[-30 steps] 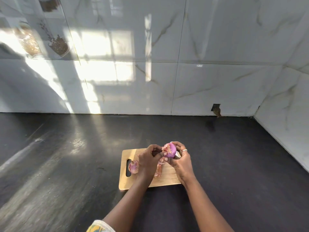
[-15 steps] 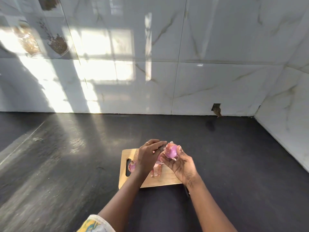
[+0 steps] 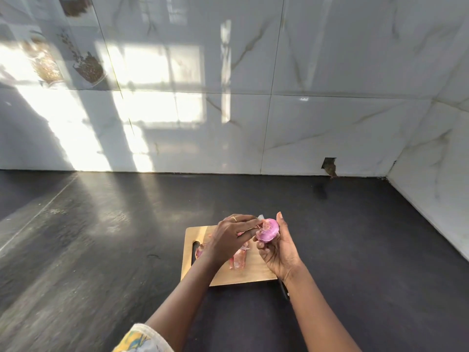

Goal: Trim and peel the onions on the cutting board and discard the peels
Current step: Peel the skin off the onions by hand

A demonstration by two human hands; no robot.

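Head view: the right hand (image 3: 279,250) holds a purple onion (image 3: 267,229) in the air above the far right part of the board (image 3: 253,274). Its fingers curl under and behind the bulb, and one finger stands straight up along the onion's right side. The onion's pale, ragged cut end faces up and to the left. The left hand (image 3: 229,237) reaches in from the left, its fingers and thumb drawn together in a pinch at that end of the onion, where loose skin shows; how much skin it has hold of cannot be told. A ring (image 3: 234,219) sits on one left finger. The wooden board lies on the dark counter (image 3: 101,237), near the person, with its handle slot at the left end. A second onion (image 3: 199,251) rests on the board just right of the slot, partly hidden by the left wrist. Pinkish peels (image 3: 238,260) lie on the middle of the board, between the two wrists. A dark handle (image 3: 283,289) pokes out from under the right wrist at the board's near right corner, on the counter; the rest of that tool is hidden. A patterned sleeve (image 3: 142,337) shows at the near edge. The far wall (image 3: 330,72) is glossy marble tile with bright sun patches at the left and a small hole (image 3: 329,165) low at the right.
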